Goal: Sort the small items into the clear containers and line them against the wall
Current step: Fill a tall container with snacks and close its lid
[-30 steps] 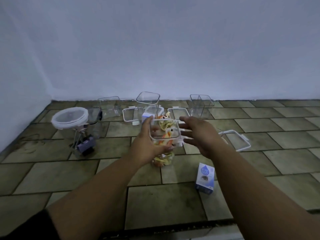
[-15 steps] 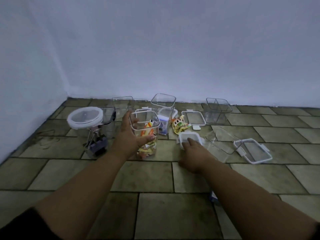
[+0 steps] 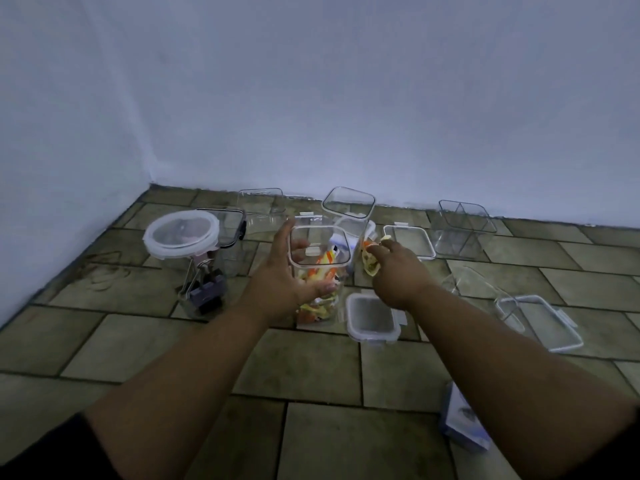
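My left hand grips a tall clear square container that stands on the tiled floor, partly filled with yellow and orange packets. Just to its right, my right hand closes on another yellow packet lying on the floor. A small square lid lies in front of that hand. Behind them stands an empty tall clear container.
At the left, a round-lidded container and a container of binder clips. Empty clear containers and a divided one stand near the wall. Loose lids lie at the right. A small blue-white box lies by my right forearm.
My right hand left the small square lid on the floor and moved forward to the yellow packet. The left hand stays on the filled container. My view has tilted slightly.
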